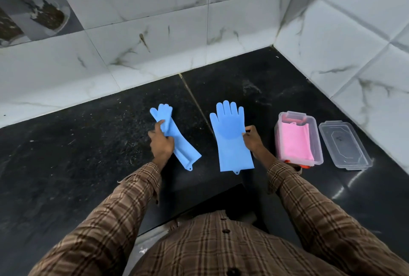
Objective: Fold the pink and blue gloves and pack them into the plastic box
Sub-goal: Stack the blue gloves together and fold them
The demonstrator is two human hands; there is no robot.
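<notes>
Two blue gloves lie on the black counter. The left blue glove [177, 140] is folded lengthwise into a narrow strip, and my left hand [161, 143] grips it near the palm. The right blue glove [232, 140] lies flat with its fingers spread toward the wall. My right hand [253, 140] pinches its right edge. A clear plastic box [316, 143] stands to the right with folded pink gloves [294, 143] inside.
The box's clear lid [344, 145] lies on the counter to the right of the box. White marble-pattern tiled walls [155, 43] close the counter at the back and on the right. The counter's front edge runs just before my body.
</notes>
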